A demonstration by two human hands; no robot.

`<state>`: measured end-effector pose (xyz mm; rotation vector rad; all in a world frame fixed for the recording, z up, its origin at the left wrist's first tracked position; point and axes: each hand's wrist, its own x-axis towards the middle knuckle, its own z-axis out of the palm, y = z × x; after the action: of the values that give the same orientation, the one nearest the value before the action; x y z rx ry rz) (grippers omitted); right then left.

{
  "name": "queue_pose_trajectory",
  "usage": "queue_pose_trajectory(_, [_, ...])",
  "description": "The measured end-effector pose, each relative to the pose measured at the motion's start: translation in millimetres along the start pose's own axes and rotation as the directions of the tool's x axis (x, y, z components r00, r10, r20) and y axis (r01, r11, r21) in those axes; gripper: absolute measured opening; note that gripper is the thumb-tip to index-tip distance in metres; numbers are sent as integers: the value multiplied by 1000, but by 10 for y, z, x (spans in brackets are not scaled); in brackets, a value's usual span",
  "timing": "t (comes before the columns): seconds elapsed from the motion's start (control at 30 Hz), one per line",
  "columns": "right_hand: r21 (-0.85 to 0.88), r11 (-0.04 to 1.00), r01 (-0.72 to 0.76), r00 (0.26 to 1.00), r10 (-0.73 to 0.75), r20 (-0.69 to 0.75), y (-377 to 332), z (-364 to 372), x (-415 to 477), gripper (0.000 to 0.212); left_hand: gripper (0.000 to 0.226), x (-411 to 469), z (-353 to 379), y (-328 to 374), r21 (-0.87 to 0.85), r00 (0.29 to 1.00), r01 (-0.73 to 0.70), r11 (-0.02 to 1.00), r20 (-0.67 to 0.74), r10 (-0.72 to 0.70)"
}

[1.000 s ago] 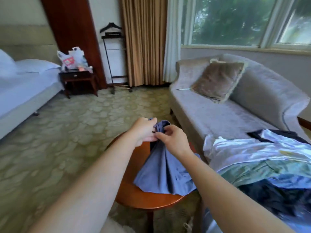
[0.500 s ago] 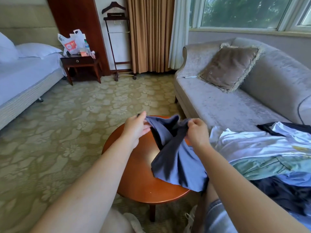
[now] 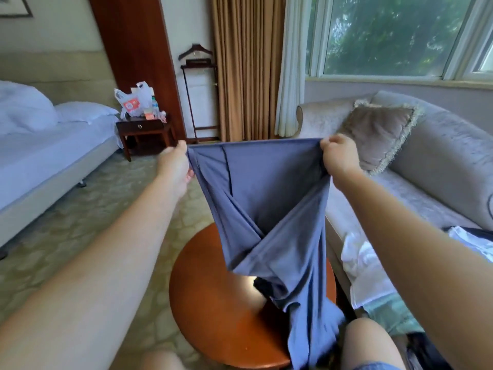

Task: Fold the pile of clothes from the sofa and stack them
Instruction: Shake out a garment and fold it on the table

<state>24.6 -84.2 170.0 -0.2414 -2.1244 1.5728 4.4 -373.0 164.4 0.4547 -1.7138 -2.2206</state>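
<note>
A blue-grey garment (image 3: 269, 209) hangs stretched in the air between my hands, above the round wooden table (image 3: 213, 311). My left hand (image 3: 176, 164) pinches its upper left corner and my right hand (image 3: 338, 156) grips the upper right corner in a fist. The lower part is twisted and trails down over the table's right side toward my knee. On the grey sofa (image 3: 440, 166) at the right lies the pile of clothes (image 3: 373, 279), white and green pieces, partly hidden behind my right arm.
A brown fringed cushion (image 3: 378, 132) leans on the sofa back. A bed (image 3: 48, 150) stands at the left, with a dark nightstand (image 3: 144, 129) carrying plastic bags beside it. A valet stand (image 3: 198, 97) is by the curtains. Patterned carpet lies between bed and table.
Both hands have risen and moved apart, lifting the garment off the table and spreading its top edge taut. The head camera has tilted up.
</note>
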Motion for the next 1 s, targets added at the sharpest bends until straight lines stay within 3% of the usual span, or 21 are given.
queue_pose_trajectory(0.07, [-30, 997, 66, 997, -65, 30, -327, 65, 179, 34, 10, 32, -70, 329, 194, 978, -210, 958, 37, 206])
queue_pose_trajectory(0.1, [-50, 995, 82, 995, -79, 57, -424, 103, 246, 30, 5, 28, -127, 424, 327, 958, -285, 901, 95, 269])
queue_pose_trajectory(0.13, [-65, 993, 95, 992, -89, 90, -479, 150, 295, 26, 14, 8, -188, 460, 470, 943, -334, 817, 169, 288])
queue_pose_trajectory(0.2, [-93, 990, 105, 979, -86, 185, -476, 268, 310, 23, 33, -32, -301, 364, 691, 938, -337, 639, 303, 167])
queue_pose_trajectory(0.27, [-109, 988, 108, 955, -72, 289, -364, 410, 246, 26, 39, -117, -357, 127, 792, 933, -292, 536, 359, -22])
queue_pose_trajectory(0.33, [-117, 987, 108, 915, -52, 401, -214, 551, 135, 28, 49, -166, -369, -239, 821, 901, -254, 511, 393, -184])
queue_pose_trajectory(0.47, [-189, 973, 133, 838, -8, 545, 152, 795, 11, 24, 78, -178, -271, -1107, 822, 809, -246, 514, 466, -358])
queue_pose_trajectory(0.6, [-242, 963, 120, 817, 43, 575, 442, 891, 66, 10, 63, -136, -123, -1745, 828, 672, -254, 500, 523, -525])
queue_pose_trajectory(0.7, [-271, 958, 91, 831, 77, 552, 654, 950, 181, 12, 25, -70, -17, -2054, 755, 701, -236, 612, 568, -431])
queue_pose_trajectory(0.73, [-280, 957, 78, 836, 90, 542, 726, 974, 216, 16, 22, -49, 20, -2120, 728, 703, -207, 654, 575, -417])
queue_pose_trajectory(0.83, [-286, 958, 26, 858, 125, 498, 920, 1073, 304, 27, 52, -99, 157, -2209, 696, 661, -137, 705, 594, -459])
queue_pose_trajectory(0.9, [-271, 962, -19, 873, 148, 464, 1030, 1147, 341, 28, 78, -157, 247, -2292, 738, 707, -211, 641, 568, -421])
queue_pose_trajectory(1.0, [-253, 965, -76, 877, 185, 444, 1171, 1246, 353, 27, 83, -238, 338, -2517, 809, 773, -346, 474, 533, -345])
